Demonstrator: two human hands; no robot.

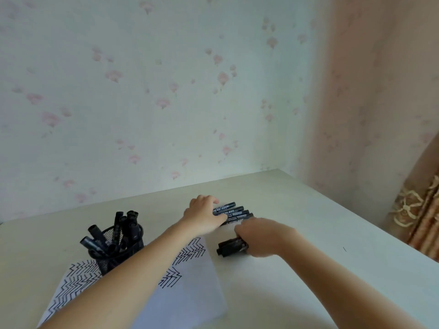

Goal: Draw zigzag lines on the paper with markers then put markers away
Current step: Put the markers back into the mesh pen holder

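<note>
The markers [234, 213] lay in a short row on the table [308, 222], side by side and touching, well toward the far edge. They looked light, stiff and smooth-barrelled, so likely to roll or slip apart if nudged; the safest hold would be across the middle of the barrels, several bunched together, rather than by the caps.

The left hand [204, 213] rested on the near ends of that row, fingers laid over the barrels; whether it was gripping or only pressing them could not be told. The right hand [259, 237], just beside the row on the near side, had its fingers curled round a small bundle [231, 246] of dark markers, whose ends stuck out to the left. The count in the bundle was too blurred to tell.

Left of the hands stood a black mesh cup [118, 248] with more markers standing in it at angles. It sat on the paper [190, 293], which already carried bands of black zigzags, so the drawing seemed done and the putting away under way.

Behind ran flowered wallpaper [142, 91], with a curtain [422, 210] at the right.
</note>
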